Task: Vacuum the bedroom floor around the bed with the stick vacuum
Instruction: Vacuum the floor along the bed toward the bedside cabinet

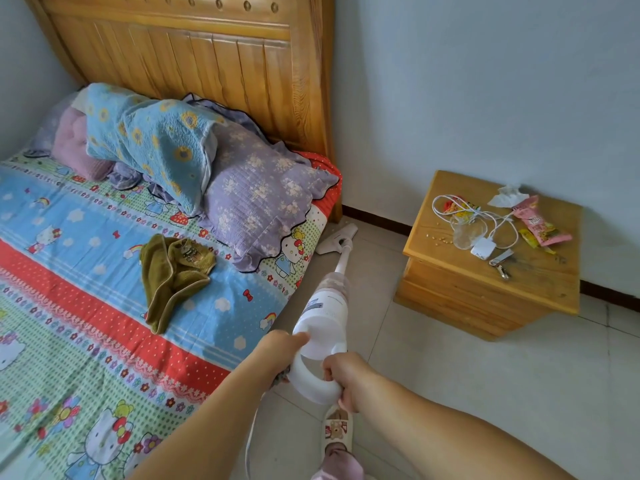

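Pale tiled floor (450, 393) runs in a narrow lane between the bed (104, 271) and the wooden nightstand (485, 289) — wider open tile lies nearer the camera. The stick vacuum (325, 313) reaches down that lane, its floor head (337, 239) by the bed's corner near the wall. Right hand (346, 379) wrapped closed around the loop handle — left hand (280, 351) pressed against the body, thumb on top.

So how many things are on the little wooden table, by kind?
Snack packets: 3 (pink, yellow, red-yellow)
Charger with cable: 1
Crumpled tissue: 1
Keys: 1 bunch
Clear plastic wrapper: 1
Total: 7, plus tiny crumbs too small to count.
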